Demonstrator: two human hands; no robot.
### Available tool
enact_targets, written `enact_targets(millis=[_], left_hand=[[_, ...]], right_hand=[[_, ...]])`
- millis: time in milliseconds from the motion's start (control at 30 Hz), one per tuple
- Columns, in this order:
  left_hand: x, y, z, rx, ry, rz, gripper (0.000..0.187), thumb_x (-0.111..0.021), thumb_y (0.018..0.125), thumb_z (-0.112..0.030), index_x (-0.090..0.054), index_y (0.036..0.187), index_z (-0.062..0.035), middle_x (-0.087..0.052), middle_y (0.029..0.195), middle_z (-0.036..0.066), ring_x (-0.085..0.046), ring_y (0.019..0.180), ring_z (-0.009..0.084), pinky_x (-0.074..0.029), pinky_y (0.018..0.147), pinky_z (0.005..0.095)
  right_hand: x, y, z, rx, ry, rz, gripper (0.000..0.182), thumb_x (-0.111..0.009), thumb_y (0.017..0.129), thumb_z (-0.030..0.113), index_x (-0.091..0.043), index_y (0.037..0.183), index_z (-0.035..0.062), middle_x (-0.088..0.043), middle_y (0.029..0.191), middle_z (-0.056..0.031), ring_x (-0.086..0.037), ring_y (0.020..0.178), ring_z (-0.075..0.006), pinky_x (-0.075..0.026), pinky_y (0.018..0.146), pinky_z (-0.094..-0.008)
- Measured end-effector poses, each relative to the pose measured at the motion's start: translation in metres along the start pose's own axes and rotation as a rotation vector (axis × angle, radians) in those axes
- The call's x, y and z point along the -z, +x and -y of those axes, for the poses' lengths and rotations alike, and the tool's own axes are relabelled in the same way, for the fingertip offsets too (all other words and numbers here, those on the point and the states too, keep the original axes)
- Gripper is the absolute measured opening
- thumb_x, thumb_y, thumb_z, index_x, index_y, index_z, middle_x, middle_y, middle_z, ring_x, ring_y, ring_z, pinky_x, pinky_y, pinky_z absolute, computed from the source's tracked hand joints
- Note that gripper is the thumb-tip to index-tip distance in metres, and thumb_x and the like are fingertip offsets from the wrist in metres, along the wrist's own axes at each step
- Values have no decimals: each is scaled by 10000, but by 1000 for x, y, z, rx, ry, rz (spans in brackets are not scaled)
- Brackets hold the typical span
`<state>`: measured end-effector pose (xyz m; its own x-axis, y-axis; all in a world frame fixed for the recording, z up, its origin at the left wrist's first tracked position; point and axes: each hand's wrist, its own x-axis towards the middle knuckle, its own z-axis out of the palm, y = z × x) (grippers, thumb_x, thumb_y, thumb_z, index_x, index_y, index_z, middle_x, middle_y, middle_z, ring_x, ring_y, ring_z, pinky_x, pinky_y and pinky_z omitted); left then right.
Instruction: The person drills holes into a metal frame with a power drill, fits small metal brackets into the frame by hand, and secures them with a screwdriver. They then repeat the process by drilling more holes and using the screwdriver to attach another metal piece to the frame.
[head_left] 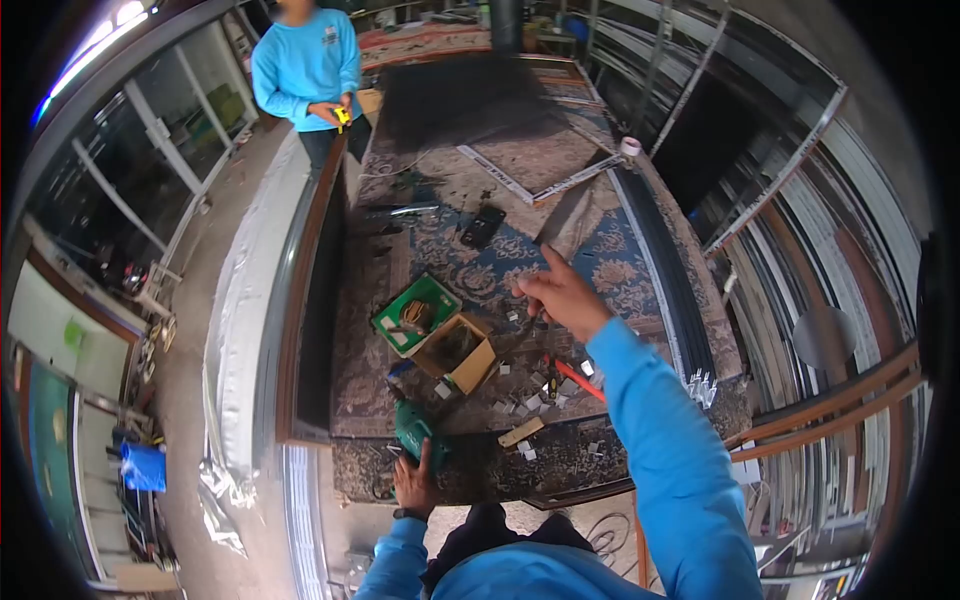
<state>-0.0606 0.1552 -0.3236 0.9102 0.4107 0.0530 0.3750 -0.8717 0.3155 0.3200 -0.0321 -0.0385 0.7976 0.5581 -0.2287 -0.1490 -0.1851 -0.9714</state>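
Near the front edge of the carpet-covered table, my left hand (pixel 415 486) is closed on the back end of a green power drill (pixel 412 428), which lies on the table. Part of the drill is hidden by my fingers. My right hand (pixel 568 300) is held out over the middle of the table, index finger stretched forward and the other fingers partly curled, with nothing in it. Between the hands stand an open cardboard box (pixel 470 370) and a green box (pixel 405 338) with a roll in it. A red-handled tool (pixel 580 380) lies below my right forearm.
Small pale pieces (pixel 535 402) are scattered near the front. A corner-shaped frame piece (pixel 530 192), a black item (pixel 484 227) and a white tape roll (pixel 630 146) lie farther back. A co-worker (pixel 305 70) at the far left holds a yellow tape measure (pixel 343 116). Profile racks (pixel 850 270) line the right.
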Motion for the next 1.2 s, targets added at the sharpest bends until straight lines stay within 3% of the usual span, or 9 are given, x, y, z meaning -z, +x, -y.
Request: enact_targets(millis=[233, 367, 400, 467, 533, 600, 700, 800, 1200], left_hand=[[-2, 7, 32, -111, -250, 113, 1060, -835, 804, -282, -280, 1707, -251, -502, 1259, 336, -528, 1123, 548, -453, 973, 622], [34, 16, 35, -64, -332, 242, 1121, -858, 832, -456, -234, 1705, -133, -497, 1308, 349, -522, 1174, 537, -439, 1038, 602], [43, 21, 35, -8, -356, 210, 1151, -860, 834, -486, -219, 1699, -79, -493, 1328, 351, -519, 1197, 531, -438, 1057, 590], [34, 36, 47, 89, -398, 86, 1230, -848, 842, -569, -190, 1660, 72, -464, 1428, 364, -484, 1313, 515, -402, 1139, 564], [23, 62, 56, 194, -518, -11, 1246, -857, 830, -579, -191, 1663, 64, -451, 1461, 363, -470, 1343, 513, -391, 1149, 564], [23, 85, 51, 318, -653, -29, 1267, -856, 821, -587, -172, 1682, 42, -385, 1577, 358, -390, 1463, 514, -340, 1222, 545], [-9, 110, 39, 425, -854, -141, 1188, -922, 789, -482, -280, 1603, 98, -463, 1462, 329, -460, 1370, 487, -384, 1167, 555], [-46, 116, 47, 308, -608, -224, 1159, -925, 781, -492, -325, 1579, 97, -490, 1426, 320, -496, 1330, 485, -408, 1147, 561], [-43, 122, 42, 340, -656, -225, 1119, -912, 782, -519, -376, 1548, 93, -538, 1372, 316, -521, 1294, 506, -417, 1140, 570]], right_hand=[[-2, 62, 0, -104, -68, -174, 1057, -721, 1033, 173, 68, 1718, 15, -717, 1007, -104, -627, 733, -144, -474, 563, -308], [-8, 57, -6, 36, -69, -197, 951, -733, 1031, 195, -98, 1704, -26, -702, 1077, -100, -630, 764, -136, -518, 646, -319], [-15, 41, 4, 46, -60, -161, 723, -745, 1029, 208, -379, 1613, -8, -695, 1114, -86, -648, 823, -123, -542, 716, -314], [-33, 4, 24, 216, -43, 26, 473, -772, 1021, 230, -611, 1418, 31, -696, 1114, -61, -664, 879, -108, -551, 747, -302], [-60, -51, 70, 459, 53, 249, 308, -789, 1015, 248, -704, 1239, 55, -709, 1102, -37, -671, 909, -88, -543, 759, -278], [-74, -96, 119, 677, -34, 479, 287, -816, 994, 233, -718, 1201, 60, -732, 982, -6, -669, 866, -65, -517, 686, -251], [-101, -122, 155, 929, 110, 655, 309, -842, 966, 208, -702, 1194, 56, -697, 886, -18, -653, 731, -109, -499, 602, -277], [-113, -114, 157, 1081, 179, 588, 444, -890, 918, 320, -755, 1168, -21, -734, 939, -75, -682, 719, -131, -507, 566, -269], [-158, -54, 161, 1130, 387, 693, 639, -955, 829, 405, -707, 1253, -4, -704, 839, -15, -543, 583, -48, -394, 482, -212]])
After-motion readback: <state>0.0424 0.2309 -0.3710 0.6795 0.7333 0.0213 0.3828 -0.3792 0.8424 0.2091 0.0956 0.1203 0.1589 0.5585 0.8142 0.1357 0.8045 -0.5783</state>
